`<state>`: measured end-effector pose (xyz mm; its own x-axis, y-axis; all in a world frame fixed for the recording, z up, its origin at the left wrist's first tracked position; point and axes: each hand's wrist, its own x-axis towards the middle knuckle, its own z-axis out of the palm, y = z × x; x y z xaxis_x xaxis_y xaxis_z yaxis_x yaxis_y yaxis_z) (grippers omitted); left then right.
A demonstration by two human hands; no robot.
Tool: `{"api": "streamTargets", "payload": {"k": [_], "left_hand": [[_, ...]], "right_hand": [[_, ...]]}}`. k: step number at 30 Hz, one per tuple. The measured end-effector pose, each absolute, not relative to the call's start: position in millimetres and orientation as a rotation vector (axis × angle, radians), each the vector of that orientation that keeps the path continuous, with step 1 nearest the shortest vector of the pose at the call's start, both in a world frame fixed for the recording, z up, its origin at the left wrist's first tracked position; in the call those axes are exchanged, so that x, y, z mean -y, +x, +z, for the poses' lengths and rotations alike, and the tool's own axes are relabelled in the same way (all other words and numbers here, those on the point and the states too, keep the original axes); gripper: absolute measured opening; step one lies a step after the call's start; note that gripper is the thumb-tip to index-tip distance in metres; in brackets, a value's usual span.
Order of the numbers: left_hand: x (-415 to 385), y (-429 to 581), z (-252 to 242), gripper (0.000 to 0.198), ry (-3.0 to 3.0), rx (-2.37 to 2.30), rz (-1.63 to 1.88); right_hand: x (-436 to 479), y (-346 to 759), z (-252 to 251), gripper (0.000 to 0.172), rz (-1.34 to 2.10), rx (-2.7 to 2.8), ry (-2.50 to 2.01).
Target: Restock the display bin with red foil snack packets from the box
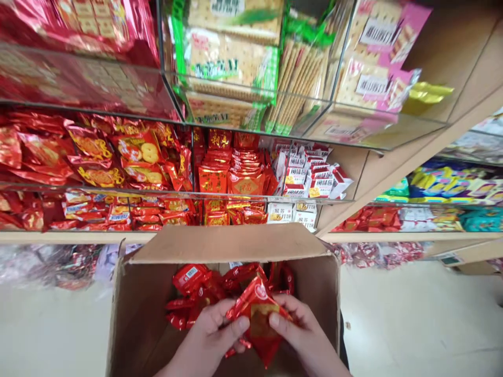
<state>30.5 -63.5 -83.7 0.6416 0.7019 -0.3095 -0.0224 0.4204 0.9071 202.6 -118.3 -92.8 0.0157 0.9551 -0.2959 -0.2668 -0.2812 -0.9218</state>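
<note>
Hands (259,335) grip red packet (257,314) — carton (129,314), shelves (243,236) behind.

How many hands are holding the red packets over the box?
2. The left hand grips the bunch of red snack packets from the left, the right hand from the right, both above the open cardboard box. No other hands show.
</note>
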Motion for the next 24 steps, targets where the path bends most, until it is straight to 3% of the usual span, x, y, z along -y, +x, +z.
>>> {"api": "streamTargets", "payload": {"k": [5, 9, 13, 18, 24], "left_hand": [[60.2, 21.8, -61.2, 0.02, 1.082, -0.717, 0.625], [53.0, 19.6, -39.5, 0.017, 1.119, -0.687, 0.641], [36.7, 3.1, -21.1, 0.027, 1.367, -0.727, 0.77], [-9.9, -45.3, -18.7, 0.029, 2.143, -1.231, 0.965], [-47.3, -66.5, -36.0, 0.033, 2.49, -1.614, 0.706]], "right_hand": [[126.7, 201.0, -79.1, 0.047, 1.348, 0.981, -1.25], [115.6, 203.8, -47.5, 0.054, 0.801, 1.502, -1.247], [89.0, 214.5, -4.3, 0.046, 0.442, 1.991, -1.036], [30.2, 247.3, 23.8, 0.034, -0.219, 2.022, -1.335], [-75.4, 247.5, 33.0, 0.037, -0.532, 2.218, -1.649]]}}
